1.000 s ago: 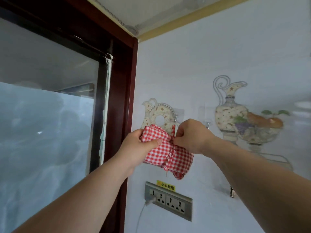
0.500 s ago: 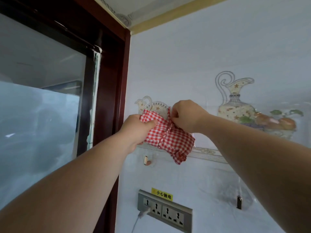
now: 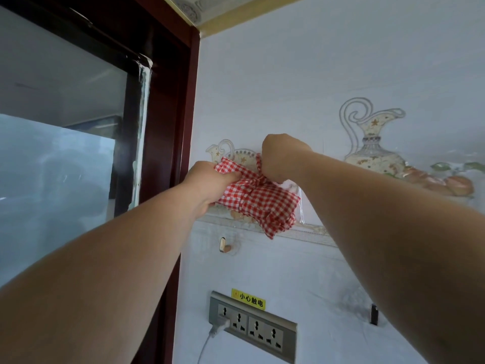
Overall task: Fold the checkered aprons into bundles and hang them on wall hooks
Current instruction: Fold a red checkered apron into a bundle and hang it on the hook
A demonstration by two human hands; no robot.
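Observation:
A red-and-white checkered apron bundle (image 3: 258,199) is held up against the pale wall, tied round its middle with its own strap. My left hand (image 3: 207,183) grips the bundle's left end from below. My right hand (image 3: 279,160) pinches the strap loop at the bundle's top, knuckles close to the wall. The hook under my right hand is hidden by the hand. Below the bundle, a small metal wall hook (image 3: 223,245) sticks out of the wall with nothing on it.
A dark red door frame (image 3: 181,127) with a glass pane (image 3: 57,158) stands at the left. A grey socket strip (image 3: 253,325) with a white plug and a yellow warning label sits low on the wall. Another dark hook (image 3: 374,314) is at the lower right.
Both hands have lifted the bundle higher along the wall. The view has tilted, so the lower hook and socket strip show further below the bundle.

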